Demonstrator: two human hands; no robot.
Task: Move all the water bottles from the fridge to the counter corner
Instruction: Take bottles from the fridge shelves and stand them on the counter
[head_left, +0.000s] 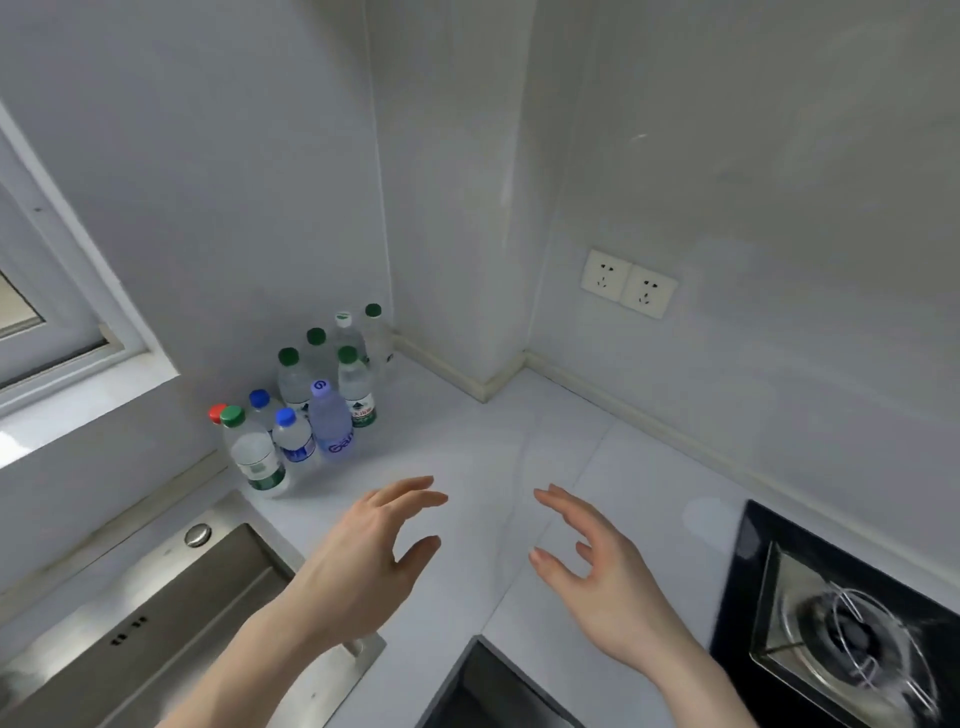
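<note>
— How are the fingers held?
— On the left hand (363, 561) and the right hand (597, 566) they are spread apart, softly bent; nothing is held.
— Where are the bottles (311, 400) seen?
— Clear plastic ones with round caps are stood together in the smooth white worktop (467, 441) corner.

Left hand (363, 551) and right hand (597, 556) extended forward side by side on bare forearms, well apart, palms turned toward each other. Fingers of each hand loosely spread and slightly curved, thumbs held below the fingers and pointing inward. Neither hand holds or touches anything
</note>
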